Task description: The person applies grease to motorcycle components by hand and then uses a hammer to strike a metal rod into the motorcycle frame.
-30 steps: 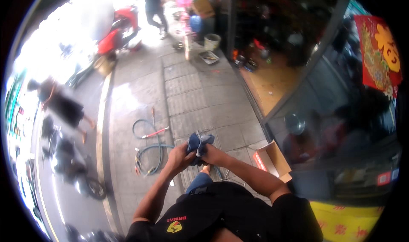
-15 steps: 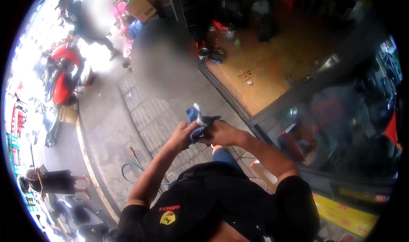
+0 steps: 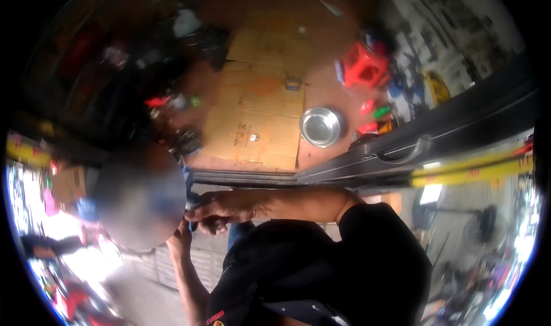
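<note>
Shop floor [image 3: 321, 90], reddish, beyond the hands. Brown cardboard [image 3: 258, 105], flat upon it. Red stool [image 3: 365, 66] and metal basin [image 3: 320, 131], right of the cardboard. Right hand [image 3: 222, 210] and left hand [image 3: 179, 238], close together. Blue cloth [image 3: 193, 200], between them, mostly hidden. Handling seemingly under way: cloth taken up, not yet laid down; remainder unclear. Right fingers: curled, apparently pinched on cloth. Left fingers: largely covered; apart or together, impossible to tell.

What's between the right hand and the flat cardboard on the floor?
In the head view, a dark door sill runs between the right hand and the flat cardboard.
</note>
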{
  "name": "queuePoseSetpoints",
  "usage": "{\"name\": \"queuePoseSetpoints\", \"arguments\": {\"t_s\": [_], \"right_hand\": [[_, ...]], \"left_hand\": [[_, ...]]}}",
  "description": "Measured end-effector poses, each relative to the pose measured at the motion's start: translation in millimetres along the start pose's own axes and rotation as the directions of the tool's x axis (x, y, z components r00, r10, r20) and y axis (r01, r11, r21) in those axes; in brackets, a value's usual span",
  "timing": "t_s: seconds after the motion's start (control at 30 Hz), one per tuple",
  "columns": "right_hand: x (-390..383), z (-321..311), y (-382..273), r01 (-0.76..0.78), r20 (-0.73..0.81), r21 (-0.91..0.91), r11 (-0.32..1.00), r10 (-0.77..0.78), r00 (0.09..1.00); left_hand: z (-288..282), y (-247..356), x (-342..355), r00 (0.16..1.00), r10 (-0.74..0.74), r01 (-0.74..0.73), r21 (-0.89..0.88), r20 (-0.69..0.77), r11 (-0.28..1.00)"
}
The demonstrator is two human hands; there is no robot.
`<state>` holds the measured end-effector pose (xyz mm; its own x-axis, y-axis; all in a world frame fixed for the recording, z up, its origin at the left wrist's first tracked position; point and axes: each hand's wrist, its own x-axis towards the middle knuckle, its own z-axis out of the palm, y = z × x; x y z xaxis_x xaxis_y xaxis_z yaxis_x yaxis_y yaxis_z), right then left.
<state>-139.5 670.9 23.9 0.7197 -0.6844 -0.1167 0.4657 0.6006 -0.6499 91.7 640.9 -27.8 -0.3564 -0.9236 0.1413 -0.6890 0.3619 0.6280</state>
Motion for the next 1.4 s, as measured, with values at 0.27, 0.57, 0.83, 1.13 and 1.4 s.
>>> {"name": "queuePoseSetpoints", "arguments": {"t_s": [0.27,0.57,0.83,1.13,1.4], "right_hand": [[1.8,-182.4,-98.2,0.601,-0.384,0.374,0.706,-0.472,0.793],[-158.7,-457.0,-221.0,0.777,-0.857,-0.361,0.515,-0.512,-0.059],[-235.6,-591.1,-263.5,0.585,-0.958,-0.28,0.761,-0.265,-0.114],[-429.8,-804.9,-212.1,0.141,-0.855,-0.385,0.912,-0.296,-0.425],[-634.2,-955.5,-188.5,0.409,-0.682,-0.075,0.91,0.252,-0.687]], "left_hand": [[137.3,6.1,270.6,0.944,0.289,-0.235,-0.294,0.159,0.927],[395.3,-146.4,570.2,0.93,-0.02,0.204,-0.467,0.368,0.86],[463.0,-130.7,660.4,0.594,-0.63,0.758,-0.088,0.5,0.646],[650.3,65.1,897.6,0.622,-0.393,0.606,-0.098,0.677,0.789],[768.8,331.5,982.9,0.779,0.056,0.157,-0.28,0.625,0.947]]}}
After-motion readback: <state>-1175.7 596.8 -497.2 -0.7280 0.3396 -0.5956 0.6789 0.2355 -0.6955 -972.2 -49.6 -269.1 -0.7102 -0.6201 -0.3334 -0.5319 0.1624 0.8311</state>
